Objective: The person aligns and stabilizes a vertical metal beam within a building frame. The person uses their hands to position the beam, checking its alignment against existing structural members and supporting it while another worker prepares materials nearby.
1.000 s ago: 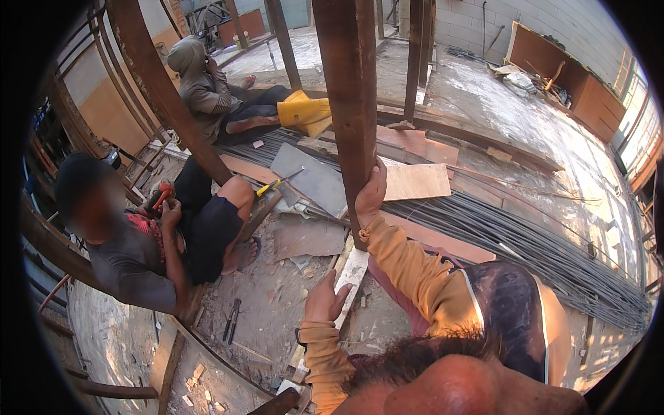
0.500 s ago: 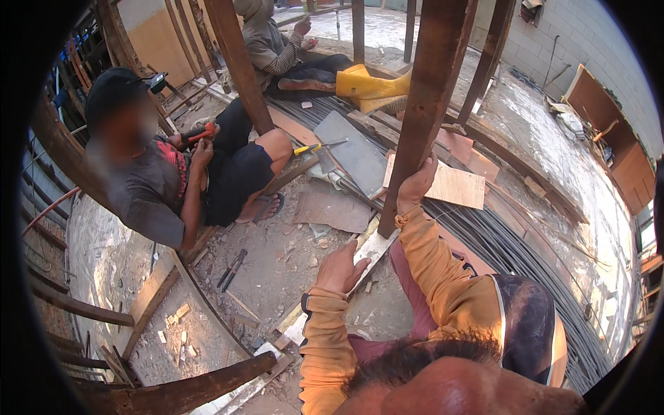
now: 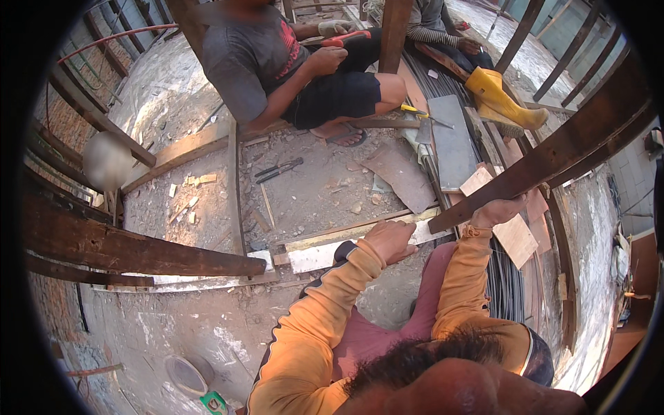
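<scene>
My left hand [image 3: 391, 241] lies over a low wooden beam [image 3: 318, 260] with a white-painted face. Its fingers curl across the top, and the thumb stays on the near side. With my right hand [image 3: 494, 213] I grip a dark wooden post [image 3: 526, 176] near its lower end, the fingers partly hidden by the wood. The post's foot meets the right end of the white beam. A piece of plywood [image 3: 515, 241] lies just beyond my right hand.
Across the frame a person [image 3: 277, 83] sits holding a red-handled tool [image 3: 346, 39]. Another person wears yellow boots [image 3: 501, 100]. Pliers-like cutters [image 3: 279, 169], a yellow-handled saw [image 3: 423, 114], a grey sheet [image 3: 448, 138] and dark rods [image 3: 508, 290] lie around. A bucket [image 3: 188, 373] stands lower left.
The view has swung left, shifting the scene rightward and bringing the bucket into sight. My right hand stays on the post; my left hand stays on the beam, its fingers more curled.
</scene>
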The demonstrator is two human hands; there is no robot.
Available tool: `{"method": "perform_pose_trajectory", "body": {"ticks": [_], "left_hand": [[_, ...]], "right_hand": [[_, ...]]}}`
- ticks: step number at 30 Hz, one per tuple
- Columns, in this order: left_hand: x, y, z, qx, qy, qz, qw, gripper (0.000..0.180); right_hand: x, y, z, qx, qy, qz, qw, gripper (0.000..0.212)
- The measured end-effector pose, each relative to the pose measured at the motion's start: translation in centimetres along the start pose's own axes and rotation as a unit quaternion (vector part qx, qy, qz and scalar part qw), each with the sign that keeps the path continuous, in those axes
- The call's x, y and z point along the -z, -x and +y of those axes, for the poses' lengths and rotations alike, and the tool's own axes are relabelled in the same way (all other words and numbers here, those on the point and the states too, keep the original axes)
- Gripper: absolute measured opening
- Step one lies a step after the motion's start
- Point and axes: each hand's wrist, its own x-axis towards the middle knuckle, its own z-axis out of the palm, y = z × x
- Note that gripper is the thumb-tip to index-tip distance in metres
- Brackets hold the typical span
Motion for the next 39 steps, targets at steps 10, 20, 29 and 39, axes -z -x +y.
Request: {"method": "perform_pose_trajectory", "body": {"ticks": [10, 20, 29, 39], "left_hand": [[-1.1, -1.1, -0.5, -0.016, -0.008, 0.007, 1.0, 0.042], [-1.3, -1.2, -0.7, -0.02, -0.004, -0.001, 1.0, 0.043], [-0.5, -1.2, -0.4, 0.001, -0.008, -0.035, 0.999, 0.047], [-0.6, -1.4, -0.7, -0.02, -0.011, -0.007, 1.0, 0.054]], "right_hand": [[-0.4, 0.0, 1.9, 0.072, 0.02, -0.01, 0.997, 0.047], [0.0, -0.1, 1.8, 0.05, 0.018, -0.018, 0.998, 0.046], [-0.2, 0.0, 1.4, -0.046, -0.036, -0.039, 0.998, 0.037], [-0.2, -0.2, 0.8, -0.081, -0.064, -0.049, 0.993, 0.03]]}}
